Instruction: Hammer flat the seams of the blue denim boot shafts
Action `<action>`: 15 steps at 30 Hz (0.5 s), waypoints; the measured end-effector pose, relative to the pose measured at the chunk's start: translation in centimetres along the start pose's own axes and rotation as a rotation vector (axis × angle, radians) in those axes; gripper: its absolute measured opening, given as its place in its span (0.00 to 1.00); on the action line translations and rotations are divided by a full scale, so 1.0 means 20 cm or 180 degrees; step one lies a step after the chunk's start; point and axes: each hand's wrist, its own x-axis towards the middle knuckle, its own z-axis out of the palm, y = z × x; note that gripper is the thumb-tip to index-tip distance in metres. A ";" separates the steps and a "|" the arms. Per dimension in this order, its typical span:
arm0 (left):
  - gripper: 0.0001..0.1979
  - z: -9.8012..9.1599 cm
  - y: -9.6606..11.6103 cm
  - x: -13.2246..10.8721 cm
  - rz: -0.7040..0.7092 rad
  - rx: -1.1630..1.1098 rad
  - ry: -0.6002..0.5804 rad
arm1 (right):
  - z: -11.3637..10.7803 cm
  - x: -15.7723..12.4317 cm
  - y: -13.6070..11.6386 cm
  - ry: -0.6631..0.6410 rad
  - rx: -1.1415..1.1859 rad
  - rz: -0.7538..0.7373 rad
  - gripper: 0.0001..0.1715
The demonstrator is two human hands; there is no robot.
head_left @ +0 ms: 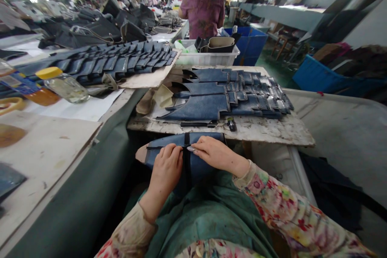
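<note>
A blue leather piece (199, 169) with black strips lies over my lap, stretched around a form whose pale rounded tip (141, 153) sticks out at its left end. Along the black seam, the closed fingers of my left hand (167, 165) press down and grip the leather edge. My right hand (216, 153) pinches a small, pale, flat-bladed tool (191, 148) at the point where the black strips cross. Its tip touches or nearly touches the leather; I cannot tell which. The undersides of both hands are hidden.
Before me a worn board (272, 133) bears overlapping blue leather pieces (205, 102) and a black-handled hammer (208, 124). To the left stands a yellow-lidded jar (65, 84) near more leather pieces (121, 58). A person (204, 6) stands beyond a white crate (208, 57) and blue bin (249, 46).
</note>
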 end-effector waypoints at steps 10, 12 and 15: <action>0.10 0.02 0.00 0.02 0.0245 -0.0322 -0.0289 | -0.03 0.01 -0.04 -0.0170 -0.0131 0.0089 0.15; 0.11 0.02 -0.02 -0.01 0.0310 -0.0314 -0.0325 | 0.00 0.01 -0.06 -0.0057 -0.0417 0.0091 0.15; 0.14 0.03 -0.02 -0.04 0.0372 -0.0228 -0.0368 | 0.04 -0.02 -0.08 0.0121 -0.0540 0.0092 0.14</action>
